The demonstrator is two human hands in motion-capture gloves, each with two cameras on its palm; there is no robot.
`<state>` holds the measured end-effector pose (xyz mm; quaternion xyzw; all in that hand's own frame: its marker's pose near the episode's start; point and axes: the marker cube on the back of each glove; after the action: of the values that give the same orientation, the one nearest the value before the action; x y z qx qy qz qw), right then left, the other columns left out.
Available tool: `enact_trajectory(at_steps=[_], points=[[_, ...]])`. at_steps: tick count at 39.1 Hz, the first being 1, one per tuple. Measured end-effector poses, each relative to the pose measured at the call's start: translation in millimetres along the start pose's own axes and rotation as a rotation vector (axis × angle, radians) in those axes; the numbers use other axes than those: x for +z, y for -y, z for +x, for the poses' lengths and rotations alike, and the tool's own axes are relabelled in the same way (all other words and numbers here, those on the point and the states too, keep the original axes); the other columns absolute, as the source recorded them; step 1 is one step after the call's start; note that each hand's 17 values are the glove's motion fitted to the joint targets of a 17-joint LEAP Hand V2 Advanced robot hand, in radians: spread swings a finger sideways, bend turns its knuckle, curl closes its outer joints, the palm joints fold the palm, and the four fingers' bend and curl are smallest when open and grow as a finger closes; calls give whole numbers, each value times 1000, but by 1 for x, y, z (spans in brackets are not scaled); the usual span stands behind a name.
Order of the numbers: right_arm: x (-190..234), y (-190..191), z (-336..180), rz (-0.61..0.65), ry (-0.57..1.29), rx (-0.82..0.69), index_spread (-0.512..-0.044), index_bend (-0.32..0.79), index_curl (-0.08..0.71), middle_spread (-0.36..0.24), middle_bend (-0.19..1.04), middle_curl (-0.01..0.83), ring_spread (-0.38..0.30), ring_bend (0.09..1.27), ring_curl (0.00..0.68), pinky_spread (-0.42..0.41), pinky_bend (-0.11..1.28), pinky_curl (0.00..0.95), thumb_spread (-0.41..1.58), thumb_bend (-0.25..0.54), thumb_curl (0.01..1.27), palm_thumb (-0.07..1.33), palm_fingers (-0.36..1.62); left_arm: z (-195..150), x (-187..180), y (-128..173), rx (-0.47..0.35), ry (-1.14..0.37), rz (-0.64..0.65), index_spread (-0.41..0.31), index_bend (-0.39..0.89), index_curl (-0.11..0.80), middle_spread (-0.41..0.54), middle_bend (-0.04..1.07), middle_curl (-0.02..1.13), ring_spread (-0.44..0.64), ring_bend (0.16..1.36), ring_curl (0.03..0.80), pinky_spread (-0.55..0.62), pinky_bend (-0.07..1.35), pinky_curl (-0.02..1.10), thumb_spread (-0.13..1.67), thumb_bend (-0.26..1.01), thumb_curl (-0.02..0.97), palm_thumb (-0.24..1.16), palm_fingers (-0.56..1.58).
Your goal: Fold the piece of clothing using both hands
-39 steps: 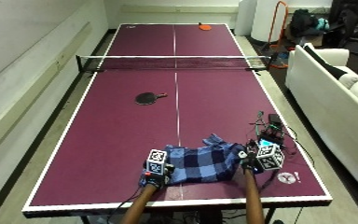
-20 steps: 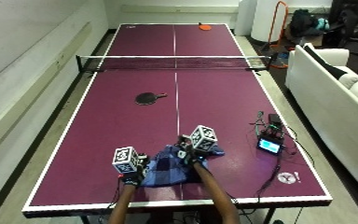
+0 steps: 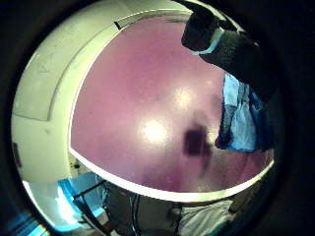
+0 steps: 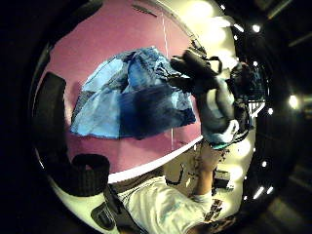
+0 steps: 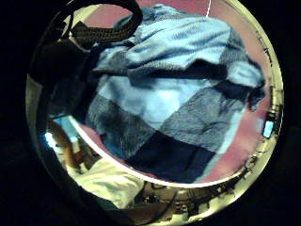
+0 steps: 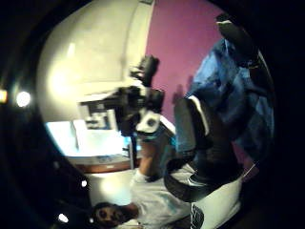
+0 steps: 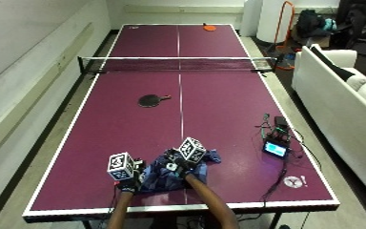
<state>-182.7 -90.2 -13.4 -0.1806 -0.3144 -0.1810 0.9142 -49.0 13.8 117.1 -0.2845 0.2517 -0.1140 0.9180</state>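
A blue plaid piece of clothing (image 7: 161, 180) lies bunched on the purple table (image 7: 106, 143) near its front edge. My right hand (image 7: 182, 166) is over the middle of the cloth. In the left thumb side palm view its fingers (image 4: 187, 73) curl onto a raised fold of the cloth (image 4: 131, 97). My left hand (image 7: 129, 180) is at the cloth's left edge, above the table. One of its fingers (image 3: 221, 42) stretches out beside the cloth (image 3: 241, 118) and holds nothing. The cloth (image 5: 164, 94) fills the right little finger side palm view.
A black paddle (image 7: 151, 100) lies mid-table and an orange one (image 7: 209, 27) at the far end beyond the net (image 7: 177, 64). A small device with cables (image 7: 276, 147) sits near the right edge. A white sofa (image 7: 341, 90) stands to the right.
My right hand has carried the cloth's right side over to the left and now sits over its middle. My left hand has shifted slightly left along the front edge.
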Motion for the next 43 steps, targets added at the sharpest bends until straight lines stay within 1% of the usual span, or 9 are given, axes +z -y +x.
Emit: enact_trajectory(at_steps=[1,4,9,11,14,18,21,29,43], points=[[-4,0,3,33,54,-39,-326,93,192,-184,215,426,-219,742,453,-130,499,397,1020,-72,432,779,700,2,-1,0,5,-2,0,-85,90,226,13,211,375,137,664,337,382,456,372,1606,250,200,333,347],[-20,-12,17,100,162,-64,-322,98,190,-154,200,418,-182,671,431,-54,517,387,1092,-43,410,742,667,9,-2,1,22,-1,7,-84,93,222,15,210,378,137,667,335,381,455,370,1606,261,203,335,346],[-42,-41,68,121,85,78,-321,117,197,-131,207,414,-141,569,382,36,506,364,1174,-19,390,727,656,26,5,9,64,59,25,-83,95,216,16,208,382,136,669,333,380,456,368,1605,277,206,335,346],[-52,-65,75,97,62,135,-322,147,211,-131,222,417,-122,493,353,69,489,355,1198,-15,385,724,627,34,6,12,82,107,31,-85,101,216,16,207,382,136,667,331,379,454,367,1600,282,207,335,350],[-70,-92,92,141,-81,205,-330,199,247,-117,209,416,-81,391,334,118,460,353,1233,-18,374,708,533,51,1,14,105,163,47,-86,103,217,17,204,383,136,666,329,379,452,365,1595,284,209,324,353],[-67,-88,147,212,-339,302,-340,209,276,-100,184,405,-34,307,310,170,422,343,1267,-24,358,667,458,72,2,20,145,175,77,-89,102,216,14,201,384,136,665,327,379,451,363,1586,285,212,319,354],[-59,-83,176,201,-424,362,-345,194,288,-94,182,399,-4,269,292,199,400,332,1286,-24,347,641,431,82,8,25,171,180,98,-91,103,216,13,197,386,136,666,326,379,452,363,1582,284,213,311,354],[-59,-87,185,265,-516,378,-359,171,306,-86,170,375,52,223,275,245,374,322,1318,-21,324,588,340,97,12,14,194,239,68,-92,107,218,7,193,386,136,663,322,372,449,360,1562,267,215,277,358],[-45,-100,185,278,-495,369,-373,166,323,-104,177,355,80,217,275,258,337,321,1329,-13,307,578,331,99,16,12,213,229,65,-72,103,212,5,203,391,136,667,319,379,444,357,1453,199,232,247,356]])
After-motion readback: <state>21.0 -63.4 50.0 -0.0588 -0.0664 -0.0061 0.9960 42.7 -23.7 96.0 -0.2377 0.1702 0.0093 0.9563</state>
